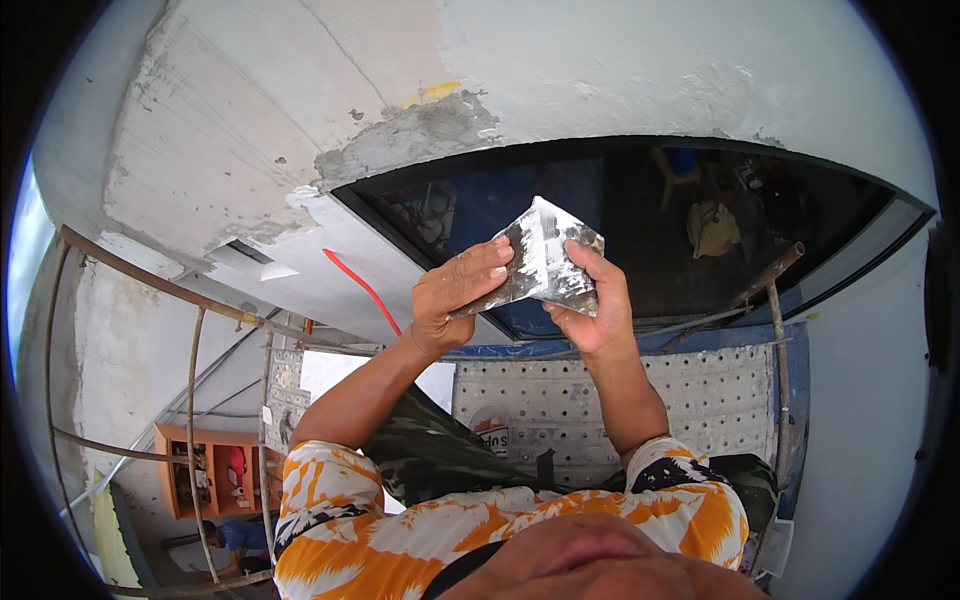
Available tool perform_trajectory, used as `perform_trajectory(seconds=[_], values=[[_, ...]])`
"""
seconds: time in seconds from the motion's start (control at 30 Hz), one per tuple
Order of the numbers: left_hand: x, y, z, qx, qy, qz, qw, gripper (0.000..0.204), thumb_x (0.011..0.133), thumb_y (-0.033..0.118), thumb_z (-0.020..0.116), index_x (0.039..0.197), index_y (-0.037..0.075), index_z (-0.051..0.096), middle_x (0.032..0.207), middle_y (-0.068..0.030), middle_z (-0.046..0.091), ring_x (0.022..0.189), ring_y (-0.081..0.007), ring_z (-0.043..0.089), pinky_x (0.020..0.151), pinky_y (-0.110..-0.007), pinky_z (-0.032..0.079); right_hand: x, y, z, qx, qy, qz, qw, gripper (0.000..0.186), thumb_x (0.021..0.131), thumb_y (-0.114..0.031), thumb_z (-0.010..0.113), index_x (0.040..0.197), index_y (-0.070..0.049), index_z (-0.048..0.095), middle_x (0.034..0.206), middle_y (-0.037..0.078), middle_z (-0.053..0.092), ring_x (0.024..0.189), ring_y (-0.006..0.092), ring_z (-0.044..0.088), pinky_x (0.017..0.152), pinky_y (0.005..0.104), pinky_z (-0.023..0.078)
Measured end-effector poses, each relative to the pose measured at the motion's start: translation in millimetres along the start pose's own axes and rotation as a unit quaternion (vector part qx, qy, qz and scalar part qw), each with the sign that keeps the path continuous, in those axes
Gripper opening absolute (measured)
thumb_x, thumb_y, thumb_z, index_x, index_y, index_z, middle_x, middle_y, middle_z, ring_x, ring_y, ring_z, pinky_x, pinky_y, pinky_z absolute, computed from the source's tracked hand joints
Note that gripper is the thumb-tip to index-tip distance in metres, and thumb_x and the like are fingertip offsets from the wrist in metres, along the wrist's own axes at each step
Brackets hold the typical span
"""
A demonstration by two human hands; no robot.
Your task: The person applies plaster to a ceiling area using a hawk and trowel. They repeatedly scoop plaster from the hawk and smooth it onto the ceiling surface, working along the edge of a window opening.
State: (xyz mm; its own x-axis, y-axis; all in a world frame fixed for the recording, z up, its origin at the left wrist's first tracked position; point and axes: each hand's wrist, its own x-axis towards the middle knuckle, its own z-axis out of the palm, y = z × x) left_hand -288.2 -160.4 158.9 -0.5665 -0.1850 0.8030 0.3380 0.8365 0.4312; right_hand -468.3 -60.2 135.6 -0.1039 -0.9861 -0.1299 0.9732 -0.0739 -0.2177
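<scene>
In front of my chest, both hands are closed on a dark metal plate [513, 268] of angled shape, smeared with white putty along its middle ridge. Its two faces slope away from that ridge; whether it is one bent sheet or two blades laid together I cannot tell. My left hand [452, 300] grips the left side, with fingers lying over the top face. On the right side, my right hand [608, 308] pinches the edge, thumb on top and fingers partly hidden beneath.
Ahead are a patched plaster wall [250, 120] and a dark-framed window [640, 240]. A red tube [362, 287] sticks out at left. Below me lie a perforated scaffold platform [690, 400], a tub [491, 430] and rusty rails [192, 370]. Far below left are an orange cabinet [178, 475] and a person [240, 538].
</scene>
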Motion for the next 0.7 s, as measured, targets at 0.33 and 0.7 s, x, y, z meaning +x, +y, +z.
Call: perform_trajectory(seconds=[0.33,0.7], values=[[5,-3,4,-0.291,0.351,-0.397,0.797,0.026,0.101,0.018,0.054,0.119,0.001,0.056,0.109,-0.0083,0.067,0.093,-0.0166,0.066,0.084,-0.033,0.055,-3,-33,6,-0.389,-0.243,-0.385,0.801,0.035,0.099,-0.021,0.056,0.127,-0.001,0.057,0.121,0.017,0.061,0.111,0.0277,0.061,0.096,0.0415,0.049],[2,-6,-19,-0.381,0.433,-0.299,0.760,0.031,0.101,0.024,0.054,0.123,0.002,0.056,0.113,-0.0095,0.067,0.097,-0.0216,0.067,0.090,-0.038,0.054,17,-2,-9,-0.452,0.041,-0.074,0.888,0.027,0.098,-0.018,0.055,0.119,-0.002,0.060,0.107,0.015,0.066,0.089,0.0312,0.069,0.067,0.0423,0.062]])
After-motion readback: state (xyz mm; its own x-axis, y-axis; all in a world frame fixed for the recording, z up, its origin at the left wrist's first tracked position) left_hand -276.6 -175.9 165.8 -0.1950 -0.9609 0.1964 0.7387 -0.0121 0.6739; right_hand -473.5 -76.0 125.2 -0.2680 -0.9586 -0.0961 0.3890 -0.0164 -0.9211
